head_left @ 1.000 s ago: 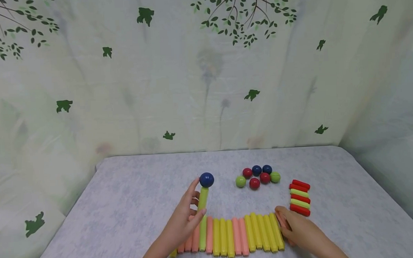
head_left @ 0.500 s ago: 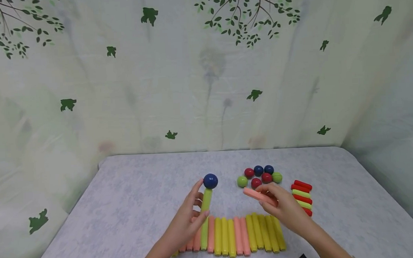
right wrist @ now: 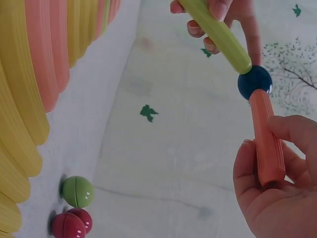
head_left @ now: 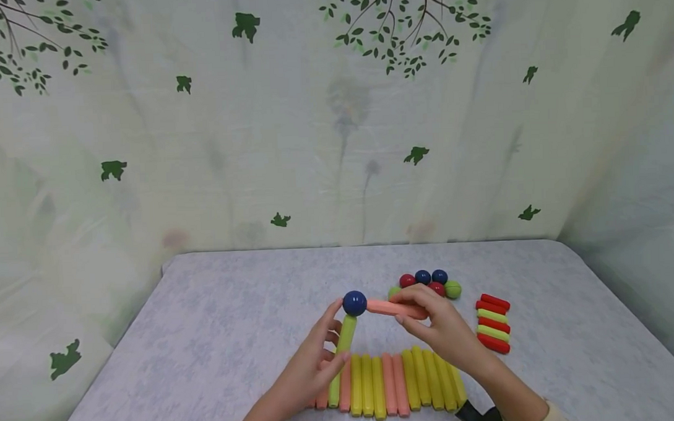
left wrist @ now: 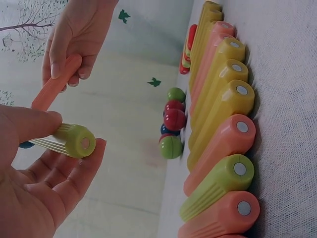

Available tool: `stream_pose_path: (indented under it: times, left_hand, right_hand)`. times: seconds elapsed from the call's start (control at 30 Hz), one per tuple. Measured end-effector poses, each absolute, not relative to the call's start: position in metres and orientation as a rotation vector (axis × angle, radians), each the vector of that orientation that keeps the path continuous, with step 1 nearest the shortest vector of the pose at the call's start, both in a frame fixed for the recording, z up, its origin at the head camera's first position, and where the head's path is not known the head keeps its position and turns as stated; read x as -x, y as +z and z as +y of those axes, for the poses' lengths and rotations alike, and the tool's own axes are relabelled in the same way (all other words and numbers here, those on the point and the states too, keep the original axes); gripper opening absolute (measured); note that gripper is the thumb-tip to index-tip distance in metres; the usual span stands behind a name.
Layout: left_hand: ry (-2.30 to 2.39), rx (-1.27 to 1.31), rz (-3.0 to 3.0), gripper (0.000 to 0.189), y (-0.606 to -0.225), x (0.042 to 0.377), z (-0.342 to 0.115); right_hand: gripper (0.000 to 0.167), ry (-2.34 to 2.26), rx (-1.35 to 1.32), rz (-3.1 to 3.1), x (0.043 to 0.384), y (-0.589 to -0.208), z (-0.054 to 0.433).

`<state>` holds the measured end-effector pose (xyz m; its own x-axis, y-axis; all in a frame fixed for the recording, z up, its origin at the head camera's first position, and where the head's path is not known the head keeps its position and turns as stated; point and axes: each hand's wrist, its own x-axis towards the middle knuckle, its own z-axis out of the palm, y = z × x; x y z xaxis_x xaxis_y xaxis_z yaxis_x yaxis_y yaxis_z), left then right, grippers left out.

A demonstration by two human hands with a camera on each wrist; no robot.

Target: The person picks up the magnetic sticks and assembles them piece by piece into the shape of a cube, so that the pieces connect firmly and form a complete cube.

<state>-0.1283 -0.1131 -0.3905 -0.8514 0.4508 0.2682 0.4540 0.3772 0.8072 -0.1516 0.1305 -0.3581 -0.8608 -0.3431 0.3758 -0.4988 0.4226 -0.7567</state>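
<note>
My left hand (head_left: 314, 366) grips a light green magnetic rod (head_left: 347, 334), its thumb and fingers around the lower part. A dark blue ball (head_left: 354, 303) sits on the rod's upper end, and a left fingertip reaches its side. From the right, my right hand (head_left: 438, 321) pinches a pink rod (head_left: 393, 308) between thumb and fingers. In the right wrist view the pink rod (right wrist: 267, 136) meets the blue ball (right wrist: 255, 83), so the two rods form an angle at it. In the left wrist view the green rod's free end (left wrist: 85, 144) shows a round metal disc.
A row of yellow rods (head_left: 421, 378), pink rods (head_left: 395, 385) and a green rod lies below the hands. Behind the right hand are several red, blue and green balls (head_left: 453, 289). Short red and green rods (head_left: 493, 323) are stacked at the right.
My right hand has lifted the pink rod from the row's right end and brought it left and up to the blue ball. My left hand, with the green rod and ball, has shifted slightly right.
</note>
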Motion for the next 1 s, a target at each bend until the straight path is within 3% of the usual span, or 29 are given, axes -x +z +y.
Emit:
stream_pose_path:
  times: [0.13,0.27,0.43,0.7,1.0]
  left_hand:
    - [-1.656,0.84,-2.598,0.084,-0.39,0.129,-0.112]
    - [-2.105,0.807,-2.487,0.084,-0.387,0.13,-0.109]
    - [-2.515,0.596,-2.282,0.07,-0.379,0.132,-0.1]
    - [-2.521,0.344,-2.204,0.045,-0.374,0.138,-0.087]
    - [-2.48,0.242,-2.157,0.041,-0.374,0.145,-0.094]
  right_hand:
    - [0.025,1.466,-0.761,-2.487,0.151,-0.359,0.13]
    - [0.023,1.509,-0.788,-2.463,0.151,-0.361,0.129]
    - [0.022,1.555,-0.797,-2.477,0.15,-0.363,0.126]
    - [0.023,1.559,-0.832,-2.489,0.15,-0.368,0.119]
    - [0.036,1.475,-0.721,-2.485,0.178,-0.379,0.155]
